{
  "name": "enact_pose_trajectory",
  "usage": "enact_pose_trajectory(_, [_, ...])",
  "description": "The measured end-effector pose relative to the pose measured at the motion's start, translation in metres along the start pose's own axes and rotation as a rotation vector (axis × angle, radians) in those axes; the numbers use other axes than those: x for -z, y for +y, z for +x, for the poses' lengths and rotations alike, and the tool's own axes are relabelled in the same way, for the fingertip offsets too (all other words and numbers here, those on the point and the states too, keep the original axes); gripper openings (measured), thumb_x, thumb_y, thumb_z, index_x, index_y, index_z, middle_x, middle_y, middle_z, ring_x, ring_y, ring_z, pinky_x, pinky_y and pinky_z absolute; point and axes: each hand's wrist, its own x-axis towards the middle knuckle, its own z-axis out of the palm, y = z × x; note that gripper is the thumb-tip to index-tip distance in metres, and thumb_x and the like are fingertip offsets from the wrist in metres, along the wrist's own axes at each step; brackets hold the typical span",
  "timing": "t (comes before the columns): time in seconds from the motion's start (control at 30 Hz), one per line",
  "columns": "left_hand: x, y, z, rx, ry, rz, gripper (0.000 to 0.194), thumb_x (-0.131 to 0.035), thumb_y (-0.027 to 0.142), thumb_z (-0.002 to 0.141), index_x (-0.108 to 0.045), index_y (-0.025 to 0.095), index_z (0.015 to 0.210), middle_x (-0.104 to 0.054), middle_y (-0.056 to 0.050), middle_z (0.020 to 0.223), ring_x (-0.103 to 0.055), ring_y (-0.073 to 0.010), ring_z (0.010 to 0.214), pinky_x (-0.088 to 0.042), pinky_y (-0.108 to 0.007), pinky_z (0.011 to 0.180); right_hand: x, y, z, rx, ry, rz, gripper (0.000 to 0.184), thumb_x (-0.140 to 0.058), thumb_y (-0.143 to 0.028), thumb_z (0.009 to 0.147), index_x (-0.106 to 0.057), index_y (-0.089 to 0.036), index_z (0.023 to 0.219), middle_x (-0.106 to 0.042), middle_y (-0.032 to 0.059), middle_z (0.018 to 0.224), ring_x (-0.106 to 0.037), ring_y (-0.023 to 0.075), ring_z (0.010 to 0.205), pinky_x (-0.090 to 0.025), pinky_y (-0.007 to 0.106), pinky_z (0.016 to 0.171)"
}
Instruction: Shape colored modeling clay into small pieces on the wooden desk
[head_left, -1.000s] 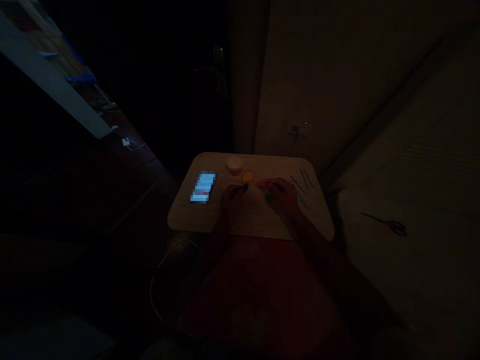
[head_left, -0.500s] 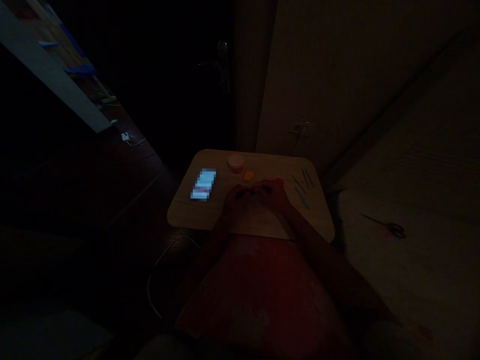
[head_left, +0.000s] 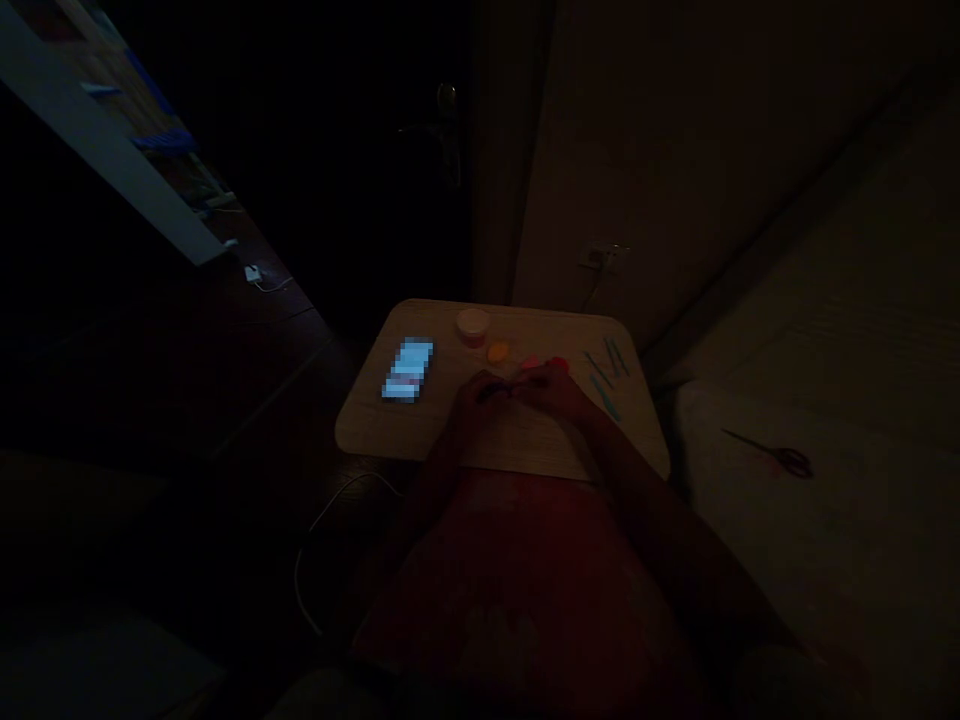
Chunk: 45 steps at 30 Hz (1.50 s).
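Left hand (head_left: 471, 400), right hand (head_left: 559, 393): now brought together, near side of round orange clay-like disc (head_left: 498, 352); two-handed work suggested. Fingers curled; contents cannot be told.

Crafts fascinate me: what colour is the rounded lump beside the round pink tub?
The lump is orange, in the head view.

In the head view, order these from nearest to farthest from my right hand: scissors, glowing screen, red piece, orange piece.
From your right hand:
1. Red piece, just beyond it.
2. Orange piece, farther back, to its left.
3. Glowing screen, on the table's left side.
4. Scissors, off to the right, beyond the table.
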Motion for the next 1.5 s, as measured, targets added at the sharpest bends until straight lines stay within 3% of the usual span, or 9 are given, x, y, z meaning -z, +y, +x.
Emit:
enact_pose_trajectory(0.17, [-0.003,-0.001,0.000,0.060,0.039,0.043,0.012,-0.069,0.028,0.081,-0.066,0.018,0.083,-0.067,-0.001,0.084,-0.059,-0.0165,0.081,-0.048,-0.028,0.076,-0.009,-0.001,0.000,0.076,0.140,-0.209,0.019,-0.070,-0.032,0.073,-0.076,-0.015,0.075,-0.070,0.0035,0.070,-0.059,0.0150,0.065,-0.044,0.025,0.061])
enact_pose_trajectory(0.53, [-0.009,0.003,0.003,0.098,0.259,0.041,0.011,-0.068,0.028,0.080,-0.062,0.019,0.077,-0.063,0.001,0.075,-0.056,-0.0158,0.074,-0.044,-0.026,0.068,-0.028,-0.009,0.009,0.202,0.419,-0.320,0.014,-0.065,-0.023,0.075,-0.077,-0.018,0.081,-0.075,0.0079,0.080,-0.066,0.0204,0.073,-0.051,0.032,0.072])
enact_pose_trajectory(0.63, [-0.005,-0.001,0.003,0.099,0.357,0.037,0.012,-0.067,0.026,0.080,-0.058,0.020,0.075,-0.060,0.002,0.074,-0.054,-0.0151,0.073,-0.043,-0.026,0.067,-0.017,-0.001,0.009,0.156,0.527,-0.313,0.014,-0.064,-0.023,0.077,-0.076,-0.017,0.079,-0.075,0.0089,0.080,-0.067,0.0215,0.072,-0.052,0.033,0.072])
enact_pose_trajectory(0.77, [0.002,-0.005,0.004,0.125,0.526,0.000,0.015,-0.062,0.026,0.085,-0.054,0.021,0.073,-0.054,0.003,0.070,-0.050,-0.0142,0.069,-0.040,-0.026,0.064,0.016,0.011,0.007,0.063,0.708,-0.272,0.017,-0.062,-0.025,0.080,-0.077,-0.017,0.081,-0.076,0.0097,0.081,-0.068,0.0236,0.074,-0.052,0.035,0.074])
enact_pose_trajectory(0.87, [-0.001,-0.003,0.004,0.101,0.394,0.007,0.011,-0.066,0.028,0.084,-0.061,0.019,0.079,-0.061,0.001,0.076,-0.055,-0.0152,0.075,-0.044,-0.026,0.069,0.032,0.005,0.011,0.110,0.665,-0.210,0.019,-0.067,-0.027,0.080,-0.077,-0.016,0.091,-0.076,0.0091,0.083,-0.069,0.0224,0.075,-0.053,0.033,0.072])
enact_pose_trajectory(0.97, [-0.004,0.002,0.003,0.101,0.304,0.024,0.010,-0.068,0.028,0.083,-0.064,0.019,0.082,-0.065,0.001,0.078,-0.057,-0.0156,0.076,-0.045,-0.026,0.070,0.031,-0.012,0.023,0.163,0.596,-0.169,0.027,-0.070,-0.028,0.081,-0.076,-0.018,0.105,-0.075,0.0056,0.079,-0.068,0.0192,0.068,-0.053,0.031,0.069])
enact_pose_trajectory(1.1, [-0.002,0.003,0.001,0.127,0.297,0.025,0.012,-0.067,0.030,0.083,-0.063,0.019,0.081,-0.065,0.001,0.077,-0.058,-0.0163,0.076,-0.046,-0.026,0.068,0.016,-0.034,0.048,0.214,0.485,-0.184,0.014,-0.073,-0.023,0.078,-0.077,-0.016,0.090,-0.078,0.0092,0.089,-0.072,0.0203,0.081,-0.055,0.031,0.077])
enact_pose_trajectory(1.27, [-0.002,-0.004,0.000,0.115,0.256,0.027,0.009,-0.067,0.027,0.082,-0.066,0.019,0.085,-0.068,-0.001,0.083,-0.060,-0.0172,0.079,-0.047,-0.027,0.072,0.007,-0.050,0.082,0.189,0.375,-0.241,0.015,-0.070,-0.021,0.080,-0.078,-0.016,0.091,-0.079,0.0078,0.089,-0.073,0.0198,0.082,-0.056,0.030,0.076])
enact_pose_trajectory(1.5, [-0.004,-0.003,-0.002,0.108,0.294,0.008,0.012,-0.067,0.030,0.084,-0.068,0.019,0.087,-0.069,-0.002,0.085,-0.061,-0.0171,0.080,-0.049,-0.028,0.075,-0.002,-0.068,0.122,0.162,0.238,-0.576,0.012,-0.069,-0.019,0.085,-0.081,-0.017,0.087,-0.079,0.0089,0.090,-0.072,0.0216,0.085,-0.053,0.031,0.079])
